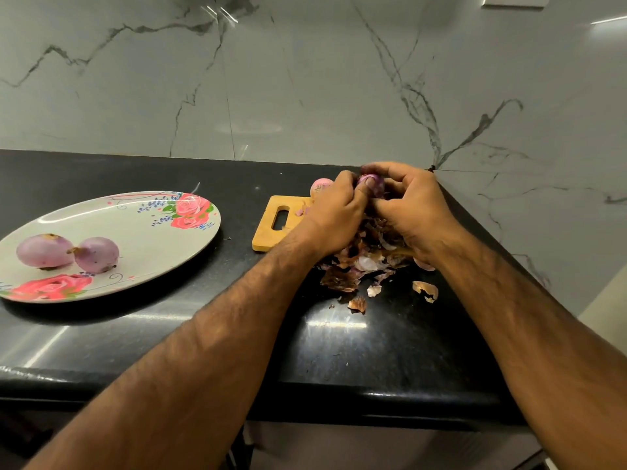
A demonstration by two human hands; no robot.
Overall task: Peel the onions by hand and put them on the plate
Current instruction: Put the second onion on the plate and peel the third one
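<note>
Seemingly half-peeled, the glossy purple onion (pixel 370 183) sits gripped by both hands.

i see a black polished worktop (pixel 135 334) meeting a grey marble wall (pixel 305 79) veined in dark lines. a wooden cutting board (pixel 271 228) with a slotted handle lies flat on it, near the back corner.

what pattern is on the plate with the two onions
The plate is pale grey-white with pink-red roses, green leaves and small blue sprigs, seen clearly in the head view.
</note>
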